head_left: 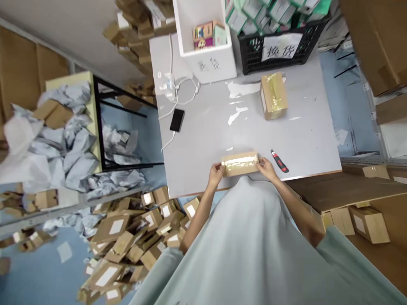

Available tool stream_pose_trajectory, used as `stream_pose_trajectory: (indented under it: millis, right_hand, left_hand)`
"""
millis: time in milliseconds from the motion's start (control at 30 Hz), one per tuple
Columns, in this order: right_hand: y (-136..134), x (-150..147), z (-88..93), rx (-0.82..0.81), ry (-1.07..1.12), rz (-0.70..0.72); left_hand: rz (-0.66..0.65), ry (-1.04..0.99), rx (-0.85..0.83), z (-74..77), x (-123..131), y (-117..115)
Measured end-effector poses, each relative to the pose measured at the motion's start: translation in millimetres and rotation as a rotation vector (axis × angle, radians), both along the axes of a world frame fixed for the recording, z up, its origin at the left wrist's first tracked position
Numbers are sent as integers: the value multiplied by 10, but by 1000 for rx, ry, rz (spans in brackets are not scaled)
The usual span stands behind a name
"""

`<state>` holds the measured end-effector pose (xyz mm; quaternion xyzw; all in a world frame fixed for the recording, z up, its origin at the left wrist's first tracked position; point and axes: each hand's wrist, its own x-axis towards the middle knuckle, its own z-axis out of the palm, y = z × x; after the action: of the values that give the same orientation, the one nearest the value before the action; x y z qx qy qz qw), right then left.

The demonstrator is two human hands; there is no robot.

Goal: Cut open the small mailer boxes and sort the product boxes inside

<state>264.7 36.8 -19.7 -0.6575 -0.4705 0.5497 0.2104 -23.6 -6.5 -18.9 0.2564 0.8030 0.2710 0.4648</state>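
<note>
A small taped cardboard box (241, 164) lies near the front edge of the grey-white table (203, 140), with shiny clear tape along its top. My left hand (216, 173) grips its left end, fingers closed on it. At the opposite end my right hand (266, 167) pinches the box's edge. Just right of that hand rests a red and black utility knife (280, 161). Farther back stands a second, taller cardboard box (274, 95) with yellowish tape over its top.
A white foam bin (208, 63) with small packages and a black crate (251, 55) of green-white boxes stand at the back. A phone (177, 120) and cables lie left. Parcels (127, 237) cover the floor at left; a large open carton (359, 186) is at right.
</note>
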Motion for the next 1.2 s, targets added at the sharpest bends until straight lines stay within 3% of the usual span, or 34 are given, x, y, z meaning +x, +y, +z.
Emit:
stream_pose_trajectory:
  millis: [167, 367, 500, 600, 767, 933, 1200]
  right_hand:
    - [563, 217, 62, 163, -67, -22]
    - [1769, 290, 237, 360, -422, -44]
    - [2512, 125, 353, 313, -552, -18]
    - [2855, 22, 387, 204, -598, 75]
    - [2999, 74, 326, 129, -577, 114]
    - [2923, 334, 266, 145, -592, 134]
    - [2916, 1053, 182, 185, -642, -35]
  left_hand:
    - [-41, 150, 101, 129, 224, 574]
    - [-233, 118, 265, 288, 956, 1644]
    - [-349, 83, 327, 400, 1514, 2257]
    - [-401, 98, 347, 438, 1852, 2627]
    - [-442, 95, 377, 417, 2210, 2931]
    - [-520, 63, 431, 354, 2444, 2902]
    - [-632, -25, 496, 187, 3098, 2934]
